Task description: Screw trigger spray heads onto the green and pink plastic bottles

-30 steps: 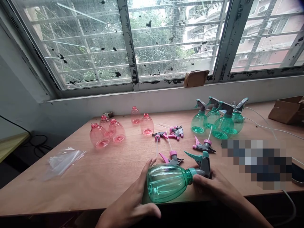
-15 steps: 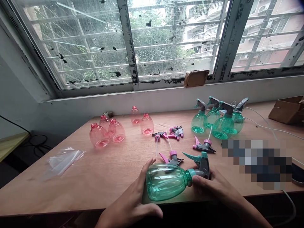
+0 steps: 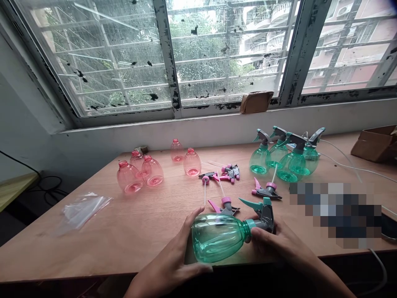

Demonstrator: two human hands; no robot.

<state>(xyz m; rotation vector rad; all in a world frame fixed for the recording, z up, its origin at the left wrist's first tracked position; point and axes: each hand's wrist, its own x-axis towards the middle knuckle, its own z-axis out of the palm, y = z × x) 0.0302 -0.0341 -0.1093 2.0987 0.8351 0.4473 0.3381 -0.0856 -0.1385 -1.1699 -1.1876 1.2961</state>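
A clear green spray bottle [image 3: 217, 236] lies on its side near the front edge of the wooden table [image 3: 145, 223]. My left hand [image 3: 172, 260] wraps round its body from the base end. My right hand [image 3: 279, 242] grips its neck, where a grey and teal trigger sprayer head [image 3: 263, 213] sits. Just behind the bottle lie loose pink and grey trigger heads [image 3: 226, 205] with dip tubes.
Several empty pink bottles [image 3: 145, 169] stand at the back left. Several finished green spray bottles [image 3: 287, 157] stand at the back right. A clear plastic bag [image 3: 82, 209] lies at the left. A cardboard box [image 3: 376, 142], white cables and a blurred patch are on the right.
The bottle has turned slightly in my hands and its trigger head has shifted a little. Both hands have kept their grip.
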